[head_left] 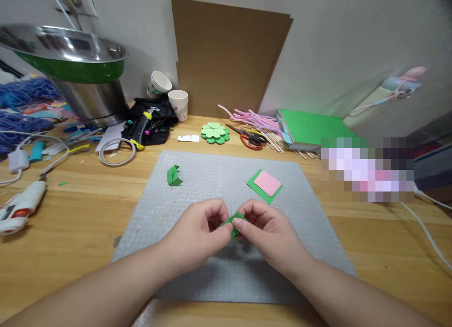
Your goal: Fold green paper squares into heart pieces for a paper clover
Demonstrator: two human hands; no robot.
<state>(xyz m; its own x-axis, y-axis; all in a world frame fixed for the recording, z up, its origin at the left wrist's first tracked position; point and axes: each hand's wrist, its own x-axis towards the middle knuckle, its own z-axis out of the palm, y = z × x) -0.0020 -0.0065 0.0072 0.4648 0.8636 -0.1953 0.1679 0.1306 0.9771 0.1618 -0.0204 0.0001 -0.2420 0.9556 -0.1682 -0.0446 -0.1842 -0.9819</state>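
Both hands, left [201, 228] and right [263, 228], pinch one green fold [233, 221] over the mat [212, 176]. Farther: one folded piece [173, 175] left, one pink square [267, 182] right, two cups [169, 94].

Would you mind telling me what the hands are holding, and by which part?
A small folded green paper piece, pinched between both hands: the left hand grips its left edge, the right hand its right edge.
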